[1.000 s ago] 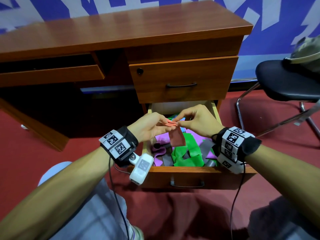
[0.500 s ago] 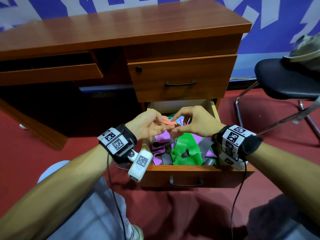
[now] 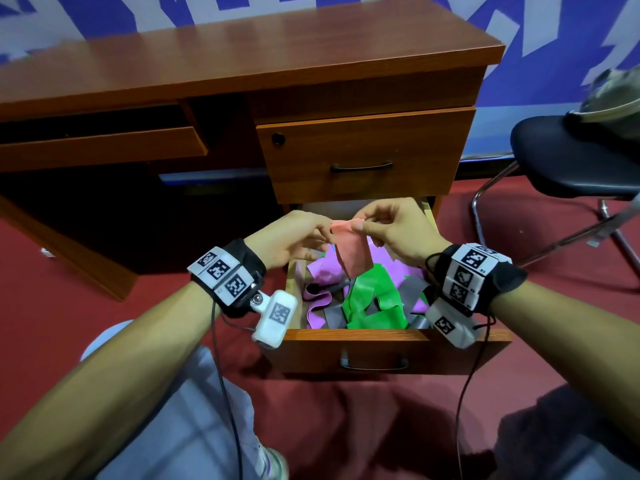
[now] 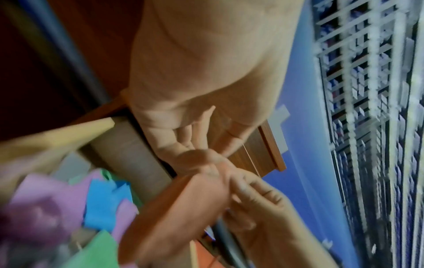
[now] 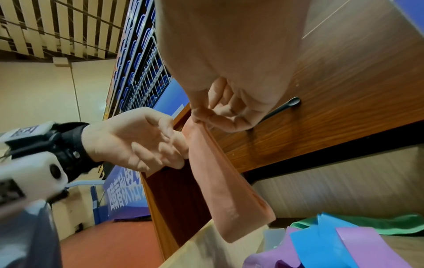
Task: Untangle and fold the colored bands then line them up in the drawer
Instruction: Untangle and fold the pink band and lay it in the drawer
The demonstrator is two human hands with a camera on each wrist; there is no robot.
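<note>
A salmon band [image 3: 355, 252] hangs over the open lower drawer [image 3: 381, 337]. My right hand [image 3: 360, 226] pinches its top edge between thumb and forefinger. My left hand [image 3: 327, 232] holds the band's upper left corner. In the right wrist view the salmon band [image 5: 220, 181] drops from my right hand [image 5: 201, 117], with my left hand [image 5: 176, 145] at its side edge. In the drawer lie a tangled green band [image 3: 374, 303], purple bands [image 3: 322, 271], grey bands [image 3: 412, 289] and a blue band [image 5: 321, 241].
The closed upper drawer [image 3: 363, 154] with a dark handle sits right behind my hands. A black chair [image 3: 571, 157] stands to the right on the red floor. My knees are below the drawer front.
The salmon band was a small flat fold held level between both hands. Now it hangs down longer from my fingers, and both hands have lifted slightly.
</note>
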